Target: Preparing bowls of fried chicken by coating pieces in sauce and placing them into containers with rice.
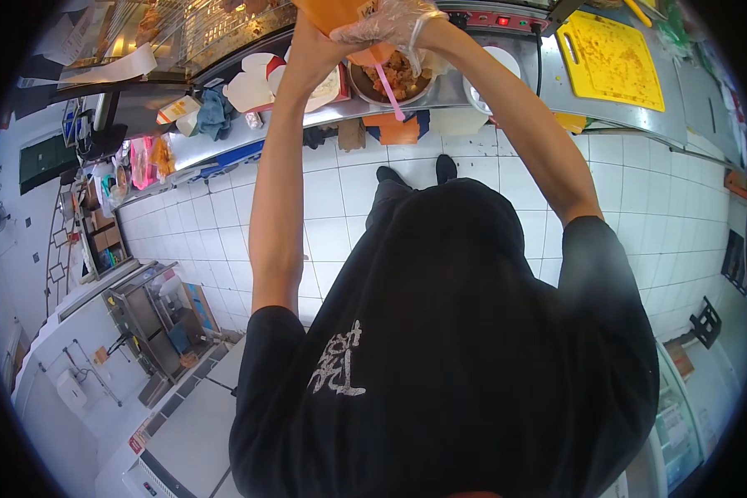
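At the top edge of the view, my left hand (314, 53) and my right hand (398, 28) both grip an orange container (336, 14), partly cut off by the picture's rim. My right hand wears a clear plastic glove; the left fingers are mostly hidden behind the container. Below it stands a round metal bowl (356, 84) with browned, fried-looking food pieces (404, 75) inside. A pink handle (389, 90) slants from under the container across the bowl's near rim. What its upper end joins is hidden.
Left of the bowl are open red-and-white cartons (252, 84) and a blue cloth (215, 112). A white tub (476, 99) stands under my right forearm. Farther right lies a stained yellow cutting board (610, 62). A lit display case (218, 31) with racks borders the counter's far left.
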The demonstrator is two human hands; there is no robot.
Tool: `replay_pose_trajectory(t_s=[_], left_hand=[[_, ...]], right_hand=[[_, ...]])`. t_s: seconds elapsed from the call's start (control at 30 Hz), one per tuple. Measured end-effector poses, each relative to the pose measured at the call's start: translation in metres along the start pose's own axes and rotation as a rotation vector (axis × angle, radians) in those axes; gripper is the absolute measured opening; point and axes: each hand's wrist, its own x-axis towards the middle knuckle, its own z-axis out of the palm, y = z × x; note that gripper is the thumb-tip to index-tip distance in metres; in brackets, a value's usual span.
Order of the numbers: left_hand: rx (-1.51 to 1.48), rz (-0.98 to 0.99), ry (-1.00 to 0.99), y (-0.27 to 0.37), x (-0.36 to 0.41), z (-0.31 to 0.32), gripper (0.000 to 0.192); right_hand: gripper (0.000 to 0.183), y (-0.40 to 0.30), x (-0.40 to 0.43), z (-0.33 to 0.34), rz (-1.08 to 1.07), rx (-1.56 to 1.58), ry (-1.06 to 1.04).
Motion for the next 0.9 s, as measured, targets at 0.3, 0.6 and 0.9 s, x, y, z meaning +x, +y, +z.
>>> replay_pose_trajectory(t_s=[0.3,0.6,0.9], left_hand=[[0.084,0.25,0.017,-0.048,0.01,0.011,0.075],[0.117,-0.091,0.02,-0.051,0.005,-0.013,0.058],[-0.13,0.058,0.122,0.005,-0.015,0.003,0.053]], right_hand=[[0.083,0.024,0.047,-0.014,-0.128,0.133,0.066],[0.091,0.028,0.001,0.024,-0.008,0.34,0.024],[0.093,-0.021,-0.01,-0.003,-0.079,-0.144,0.082]])
